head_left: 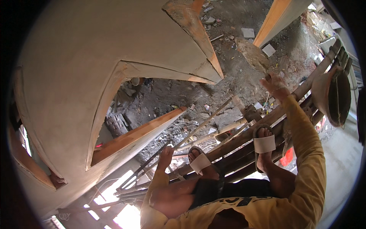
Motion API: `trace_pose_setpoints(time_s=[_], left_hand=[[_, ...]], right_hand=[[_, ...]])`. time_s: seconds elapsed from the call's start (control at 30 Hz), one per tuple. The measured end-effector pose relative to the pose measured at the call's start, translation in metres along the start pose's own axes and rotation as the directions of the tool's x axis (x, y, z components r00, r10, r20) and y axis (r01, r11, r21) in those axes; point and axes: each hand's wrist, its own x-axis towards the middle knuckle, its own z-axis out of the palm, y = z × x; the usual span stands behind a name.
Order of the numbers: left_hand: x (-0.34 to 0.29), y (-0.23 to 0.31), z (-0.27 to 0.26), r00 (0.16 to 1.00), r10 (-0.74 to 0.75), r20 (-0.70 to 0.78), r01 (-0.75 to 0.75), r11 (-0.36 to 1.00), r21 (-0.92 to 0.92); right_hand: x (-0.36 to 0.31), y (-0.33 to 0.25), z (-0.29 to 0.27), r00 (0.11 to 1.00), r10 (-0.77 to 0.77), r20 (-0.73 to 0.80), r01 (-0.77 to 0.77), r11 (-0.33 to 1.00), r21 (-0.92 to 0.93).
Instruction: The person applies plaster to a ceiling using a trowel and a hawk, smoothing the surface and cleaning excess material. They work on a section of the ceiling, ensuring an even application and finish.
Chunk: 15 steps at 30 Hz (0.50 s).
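My right hand (277,88), arm stretched forward, is closed around the handle end of a trowel (252,55). Its broad, pointed blade is coated in dried grey-brown mortar and hangs over the ground far below. My left hand (165,157) is low at the left, beside the plastered wall. Its fingers look curled where a thin wooden stick (206,121) and a dark bar (154,155) meet. What they grip is too small to make out. Both my sandalled feet rest on bamboo poles (236,143).
A plastered wall (76,76) with orange-brown edged openings fills the left. A mortar-stained bowl-shaped bucket (331,96) sits at the right by the poles. Rubble and pale tile pieces (248,33) lie on the ground below. Another orange-edged wall end (271,21) stands at the top.
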Motion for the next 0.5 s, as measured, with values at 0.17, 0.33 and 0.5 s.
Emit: trace_pose_setpoints(time_s=[0.17,0.33,0.5], left_hand=[[0.044,0.055,-0.021,0.996,0.02,0.083,-0.018,1.0,-0.025],[0.059,0.051,-0.018,0.993,0.063,0.097,-0.05,0.991,-0.126],[0.05,-0.01,0.008,0.991,-0.035,0.126,0.054,0.987,-0.154]], right_hand=[[-0.014,-0.008,0.074,0.982,0.147,-0.118,-0.104,0.945,0.311],[-0.033,-0.042,0.148,0.99,0.132,0.052,-0.122,0.609,0.784],[-0.033,-0.095,0.187,0.983,0.083,0.162,-0.182,0.471,0.863]])
